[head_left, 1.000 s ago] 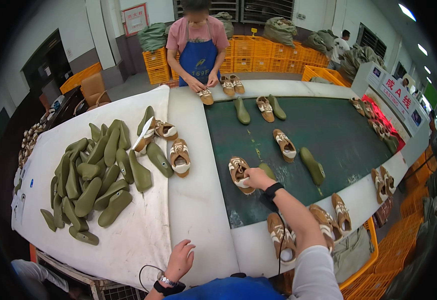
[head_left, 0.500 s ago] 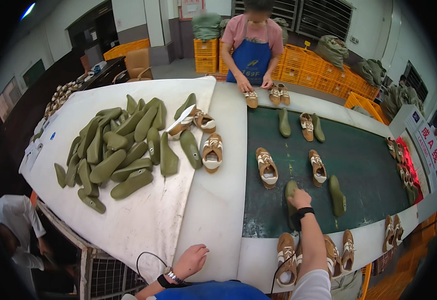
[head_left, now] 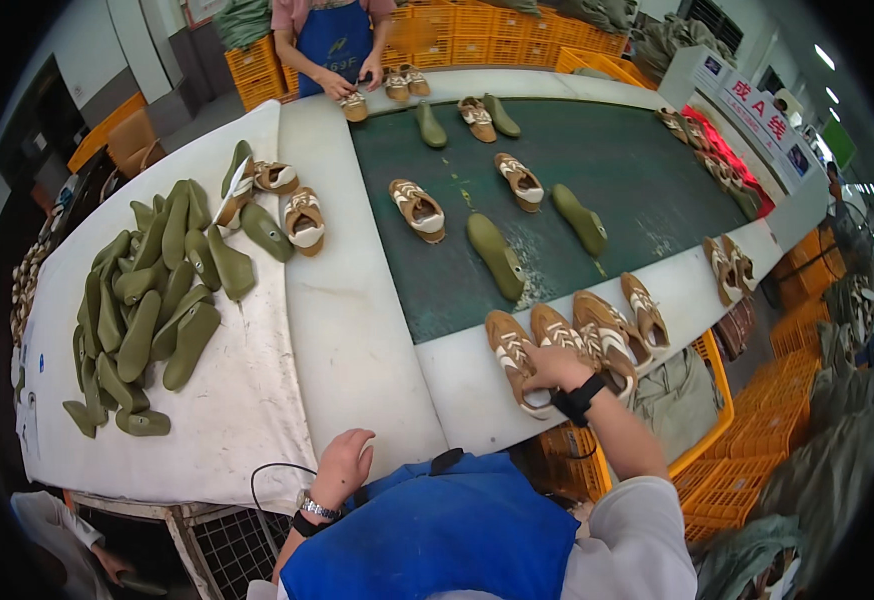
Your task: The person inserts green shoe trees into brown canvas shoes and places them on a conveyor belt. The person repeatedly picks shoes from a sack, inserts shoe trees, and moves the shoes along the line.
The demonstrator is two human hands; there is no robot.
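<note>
My right hand (head_left: pixel 563 370) reaches to the near table edge, its fingers curled on a brown-and-white sneaker (head_left: pixel 554 328) in a row. Left of it, touching or nearly so, stands another sneaker (head_left: pixel 506 338); two more sneakers (head_left: pixel 645 310) are to the right. My left hand (head_left: pixel 343 466), loosely bent with the thumb apart, holds nothing over the white tabletop (head_left: pixel 342 330). On the green conveyor belt (head_left: pixel 657 180) ahead lie two green shoe lasts (head_left: pixel 495 256), with sneakers (head_left: pixel 418 210) beyond them.
A heap of green lasts (head_left: pixel 137 320) covers the white cloth (head_left: pixel 237 400) at left, beside a few sneakers (head_left: pixel 304 220). Across the table a person in a blue apron (head_left: pixel 335 45) handles a sneaker. Orange crates (head_left: pixel 787 390) stand at right; another person (head_left: pixel 57 530) is low at left.
My right hand has let go of a green last on the belt and come back to the near row of sneakers. The view has swung right. My left hand remains near my body.
</note>
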